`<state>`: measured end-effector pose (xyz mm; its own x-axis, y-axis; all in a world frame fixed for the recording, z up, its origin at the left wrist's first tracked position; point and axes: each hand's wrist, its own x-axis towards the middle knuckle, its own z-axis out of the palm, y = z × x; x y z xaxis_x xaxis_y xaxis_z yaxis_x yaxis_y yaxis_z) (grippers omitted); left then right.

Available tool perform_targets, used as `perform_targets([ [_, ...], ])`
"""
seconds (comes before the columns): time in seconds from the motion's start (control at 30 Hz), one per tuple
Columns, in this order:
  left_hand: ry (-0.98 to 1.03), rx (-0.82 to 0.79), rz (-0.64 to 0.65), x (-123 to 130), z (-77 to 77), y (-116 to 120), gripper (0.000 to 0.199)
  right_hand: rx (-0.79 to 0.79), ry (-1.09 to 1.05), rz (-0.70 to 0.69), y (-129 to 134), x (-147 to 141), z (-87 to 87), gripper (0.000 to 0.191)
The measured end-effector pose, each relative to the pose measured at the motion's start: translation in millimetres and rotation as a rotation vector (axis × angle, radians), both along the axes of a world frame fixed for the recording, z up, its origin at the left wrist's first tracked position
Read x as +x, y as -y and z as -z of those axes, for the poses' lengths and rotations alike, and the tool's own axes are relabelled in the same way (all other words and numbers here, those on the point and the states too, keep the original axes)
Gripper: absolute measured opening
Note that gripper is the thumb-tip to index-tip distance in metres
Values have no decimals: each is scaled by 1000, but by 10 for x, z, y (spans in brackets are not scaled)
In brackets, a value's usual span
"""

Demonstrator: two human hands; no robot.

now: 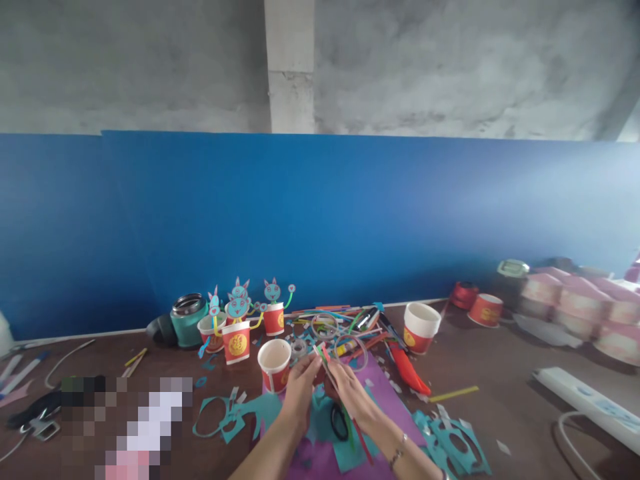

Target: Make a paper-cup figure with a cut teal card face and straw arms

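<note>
Both hands meet over a purple sheet (387,390) strewn with teal paper scraps. My left hand (301,385) pinches a thin green and pinkish-red strip (324,353) at its upper end. Fingers closed, my right hand (350,392) holds the same strips from the other side; their lower ends hang below the palm. Black-handled scissors (339,423) lie under the wrists, partly covered. A red and white paper cup (275,365) stands just left of my left hand. Behind it, cups (237,342) carry blue cat-like paper faces (238,305).
Coloured sticks, tape rolls and pens (367,319) lie behind the hands. Stacked cups (421,327) and a red pouch (410,370) are to the right, with a white power strip (590,400) farther out. A teal flask (189,321) stands at the back left. Cut teal paper (453,443) lies front right.
</note>
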<state>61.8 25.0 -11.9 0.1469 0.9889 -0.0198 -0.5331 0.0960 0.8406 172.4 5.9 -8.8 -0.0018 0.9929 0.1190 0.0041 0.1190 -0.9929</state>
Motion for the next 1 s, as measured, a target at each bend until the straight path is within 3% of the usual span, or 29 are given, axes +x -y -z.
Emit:
perform_targets([
  [0.13, -17, -2, 2, 12, 4, 6, 38, -127, -113, 14, 38, -50, -98, 39],
  [0.37, -113, 44, 12, -2, -39, 31, 40, -139, -102, 17, 38, -40, -151, 39],
  [0.6, -291, 259, -159, -18, -78, 59, 38, -86, -60, 8, 54, -55, -144, 52],
  [0.77, -235, 150, -122, -19, -58, 27, 48, -84, -42, -56, 79, -86, -139, 59],
  [0.87, -185, 123, -59, -18, -44, 24, 42, -9, -45, -72, 50, -93, -95, 56],
  [1.0, -112, 59, -85, -3, -16, 17, 37, 6, -18, -45, 9, -90, -38, 53],
])
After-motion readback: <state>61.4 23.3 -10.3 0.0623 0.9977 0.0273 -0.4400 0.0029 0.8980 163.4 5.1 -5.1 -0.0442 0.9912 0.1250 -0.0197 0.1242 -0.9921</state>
